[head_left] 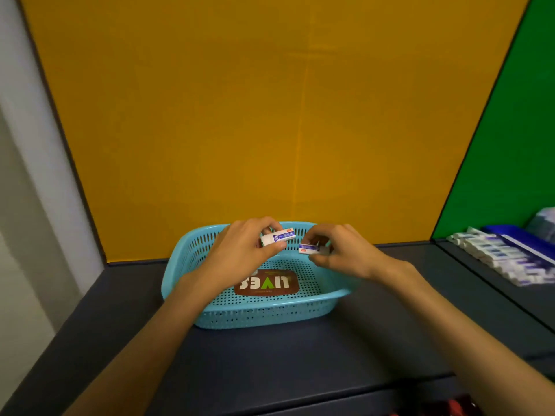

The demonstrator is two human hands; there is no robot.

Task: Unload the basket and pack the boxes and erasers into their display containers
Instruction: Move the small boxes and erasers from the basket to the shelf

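bench (300, 355) dark, carries all | basket (258, 318) turquoise, centre | left hand (240, 250) grip pinches eraser (277, 238) over basket, long axis left-right | right hand (339, 250) grip pinches second eraser (309, 248), long axis left-right

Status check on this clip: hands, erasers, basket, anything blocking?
Left hand pinches an eraser, right hand pinches a second eraser, both above the basket. Basket floor shows only its label. Nothing in the way.

left hand (240, 250) holds eraser (277, 238) | right hand (342, 253) holds eraser (309, 248) | over basket (186, 250)
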